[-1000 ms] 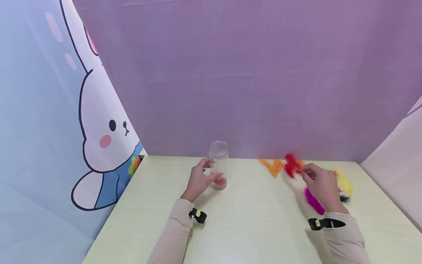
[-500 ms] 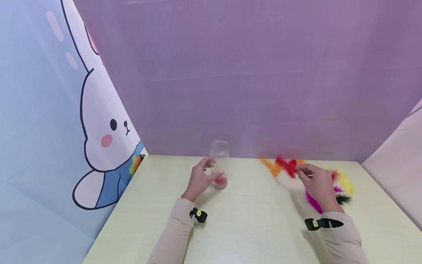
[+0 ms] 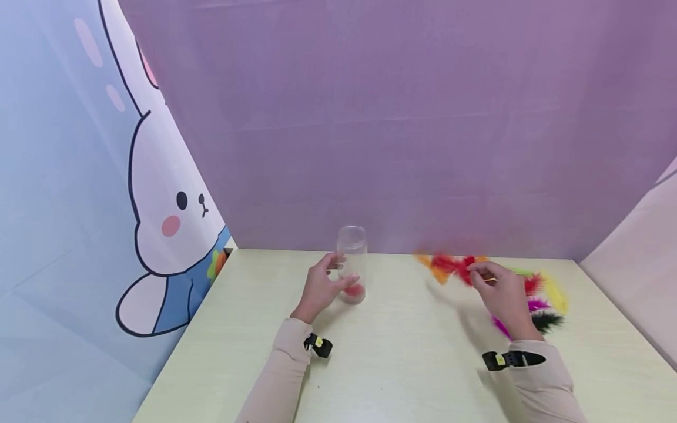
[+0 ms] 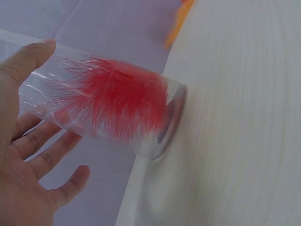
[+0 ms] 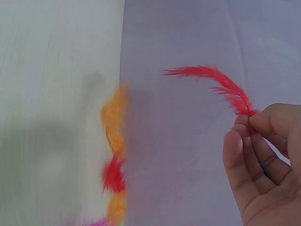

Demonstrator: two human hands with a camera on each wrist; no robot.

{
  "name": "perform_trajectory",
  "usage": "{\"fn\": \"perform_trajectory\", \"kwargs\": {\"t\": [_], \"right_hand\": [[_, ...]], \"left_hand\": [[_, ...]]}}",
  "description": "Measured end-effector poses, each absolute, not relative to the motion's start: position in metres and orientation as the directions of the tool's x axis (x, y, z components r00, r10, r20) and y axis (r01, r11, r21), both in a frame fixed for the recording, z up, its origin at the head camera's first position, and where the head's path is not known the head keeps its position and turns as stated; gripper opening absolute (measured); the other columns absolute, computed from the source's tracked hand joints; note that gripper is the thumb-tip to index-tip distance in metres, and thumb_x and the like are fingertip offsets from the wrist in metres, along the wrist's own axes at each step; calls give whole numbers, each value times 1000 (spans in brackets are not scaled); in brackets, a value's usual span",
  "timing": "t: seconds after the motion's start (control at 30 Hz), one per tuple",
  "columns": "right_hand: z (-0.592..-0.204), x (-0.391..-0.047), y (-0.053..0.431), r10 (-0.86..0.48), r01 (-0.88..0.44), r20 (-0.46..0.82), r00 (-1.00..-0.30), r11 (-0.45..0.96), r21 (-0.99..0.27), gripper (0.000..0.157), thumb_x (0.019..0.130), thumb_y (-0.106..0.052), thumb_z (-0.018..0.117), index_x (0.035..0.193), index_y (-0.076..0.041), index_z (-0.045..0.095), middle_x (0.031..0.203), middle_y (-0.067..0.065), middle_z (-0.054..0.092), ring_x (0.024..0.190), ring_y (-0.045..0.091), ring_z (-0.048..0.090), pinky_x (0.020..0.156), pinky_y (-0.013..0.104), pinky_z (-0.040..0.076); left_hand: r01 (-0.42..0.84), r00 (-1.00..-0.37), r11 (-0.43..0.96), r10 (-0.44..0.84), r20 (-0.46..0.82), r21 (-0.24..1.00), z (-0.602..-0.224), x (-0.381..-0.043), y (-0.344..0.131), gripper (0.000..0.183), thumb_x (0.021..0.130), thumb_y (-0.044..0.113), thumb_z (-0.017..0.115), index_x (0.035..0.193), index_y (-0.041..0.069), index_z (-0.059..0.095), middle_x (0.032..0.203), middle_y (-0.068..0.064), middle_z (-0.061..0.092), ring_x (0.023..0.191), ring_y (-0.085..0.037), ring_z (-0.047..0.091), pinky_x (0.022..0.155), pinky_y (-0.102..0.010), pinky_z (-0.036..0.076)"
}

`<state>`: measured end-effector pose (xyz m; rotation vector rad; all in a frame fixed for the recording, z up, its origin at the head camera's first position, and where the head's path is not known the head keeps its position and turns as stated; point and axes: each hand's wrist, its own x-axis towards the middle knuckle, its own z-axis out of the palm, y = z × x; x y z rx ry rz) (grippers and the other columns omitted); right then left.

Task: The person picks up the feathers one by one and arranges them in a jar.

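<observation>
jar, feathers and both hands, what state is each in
clear jar: upright on the table, gripped
red plume in the jar: sitting near the base
left hand: gripping the jar
held red feather: raised, pinched at one end
right hand: pinching that feather
orange feathers: lying loose
other red feathers: lying loose
yellow feather: lying loose
dark feather: lying loose
magenta plumage: partly hidden
lime-green feather: partly hidden

R hand (image 5: 264,162), pinched red feather (image 5: 222,78), tbl (image 5: 56,80)

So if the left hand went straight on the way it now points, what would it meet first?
The clear jar: it stands between the thumb and fingers of the left hand, so going on would likely press the palm into it, though any gap is hard to judge.
</observation>
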<state>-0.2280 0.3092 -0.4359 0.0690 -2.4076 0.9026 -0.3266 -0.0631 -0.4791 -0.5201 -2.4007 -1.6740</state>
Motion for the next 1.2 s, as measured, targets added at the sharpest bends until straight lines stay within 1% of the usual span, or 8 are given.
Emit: {"fn": "perform_trajectory", "kwargs": {"t": [0.17,0.3,0.53,0.73,0.83,0.93,1.03,1.2], "right_hand": [[-435,-229,306,150,-214,487,-860,761,-612,12,97,-12,69,106,-10,76,91,12,76,74,-12,60,67,5,49],[-435,-231,304,157,-200,461,-873,748,-633,12,99,-16,68,106,-11,76,91,11,76,74,-9,61,66,9,51],[-433,-231,299,170,-184,429,-887,723,-666,14,101,-19,65,107,-11,75,89,9,73,74,-2,62,68,9,52],[-425,-229,292,183,-185,409,-894,680,-709,16,101,-21,65,108,-10,75,90,13,73,73,1,63,69,10,52],[-423,-228,290,187,-190,406,-894,665,-723,17,101,-21,65,108,-10,75,94,15,73,74,1,63,71,8,52],[-421,-227,287,191,-191,400,-896,648,-738,17,101,-22,66,109,-10,75,99,17,73,75,2,64,72,9,53],[-420,-226,286,201,-184,389,-899,632,-753,19,101,-25,66,110,-11,75,100,13,74,76,1,65,69,13,55],[-415,-227,283,204,-177,364,-909,600,-780,24,101,-30,65,114,-11,74,91,-10,73,79,3,68,68,19,57]], "left_hand": [[378,-923,303,190,333,875,-479,-328,-63,64,79,36,89,133,14,62,127,-5,70,120,-33,65,108,-58,45],[379,-923,298,192,335,876,-479,-328,-63,64,79,36,89,133,13,62,127,-6,70,120,-35,64,108,-59,45],[382,-922,300,187,339,874,-480,-328,-63,63,80,35,88,133,14,62,127,-6,70,120,-33,64,108,-58,45],[375,-925,303,182,333,876,-480,-328,-63,65,79,37,89,134,15,62,128,-5,70,120,-34,64,108,-59,45],[371,-927,299,182,329,879,-480,-328,-62,64,79,37,89,133,15,62,128,-5,70,121,-34,64,108,-59,44],[373,-926,306,183,331,876,-481,-329,-61,63,80,37,88,133,15,62,128,-6,70,120,-31,64,107,-59,45],[376,-925,309,182,333,874,-480,-329,-61,63,80,38,88,133,15,62,128,-5,70,119,-29,64,107,-58,45],[373,-926,300,173,334,878,-480,-328,-61,62,79,37,89,131,16,63,126,-3,70,118,-28,65,107,-58,45]]}}
